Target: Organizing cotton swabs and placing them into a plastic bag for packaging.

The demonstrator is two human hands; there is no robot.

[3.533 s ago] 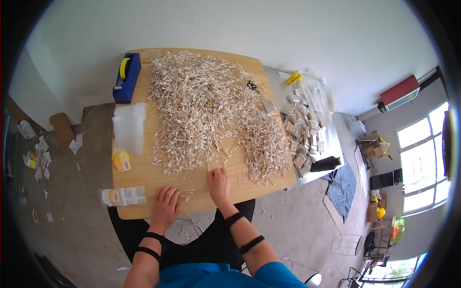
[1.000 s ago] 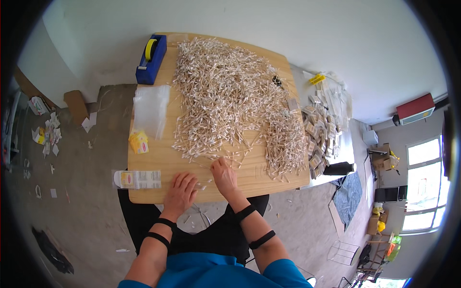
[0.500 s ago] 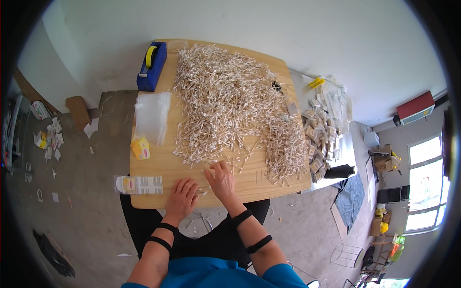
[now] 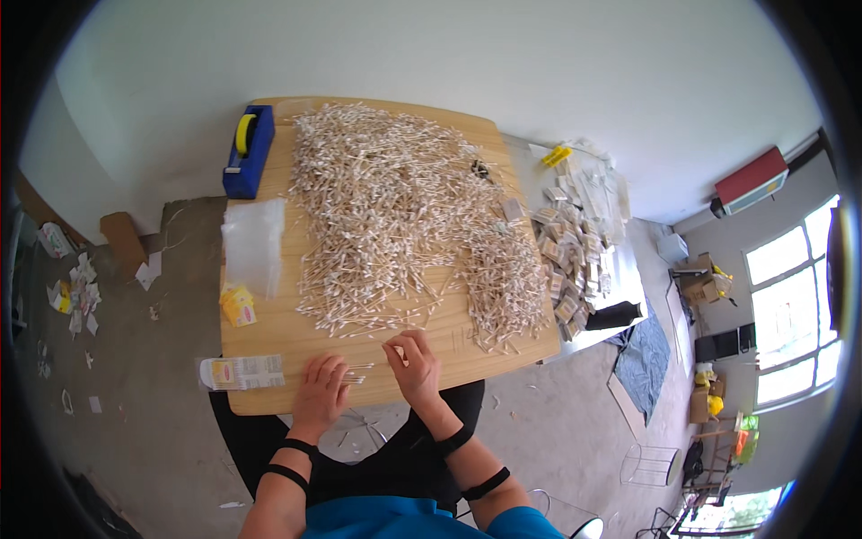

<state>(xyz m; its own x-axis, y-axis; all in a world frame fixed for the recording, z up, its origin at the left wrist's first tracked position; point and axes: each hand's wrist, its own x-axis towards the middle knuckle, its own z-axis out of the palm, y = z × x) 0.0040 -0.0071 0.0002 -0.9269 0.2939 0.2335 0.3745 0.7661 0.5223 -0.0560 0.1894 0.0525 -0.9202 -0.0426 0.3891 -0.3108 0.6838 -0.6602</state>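
Observation:
My left hand [image 4: 321, 388] rests on the near edge of the wooden table, its fingers stretched out flat. A few cotton swabs [image 4: 359, 378] lie beside its thumb and fingertips, pointing to the right. To the right of these, my right hand [image 4: 415, 368] is raised slightly with thumb and forefinger pinched; whatever is between them is too small to make out. Just beyond both hands spreads a large heap of cotton swabs [image 4: 368, 207], white-tipped with pale sticks. A smaller heap of swabs [image 4: 505, 287] joins it on the right.
A blue tape dispenser [image 4: 250, 153] stands at the far left, with clear plastic bags [image 4: 253, 244] nearer me. Yellow-and-white labels [image 4: 238, 306] and a printed package [image 4: 242, 372] lie along the left edge. Many small packs [image 4: 575, 256] cover a side table at right.
My right hand has drawn back from the heap's near edge, its fingers now pinched. My left hand stays on the table by the loose swabs. The whole view has shifted slightly.

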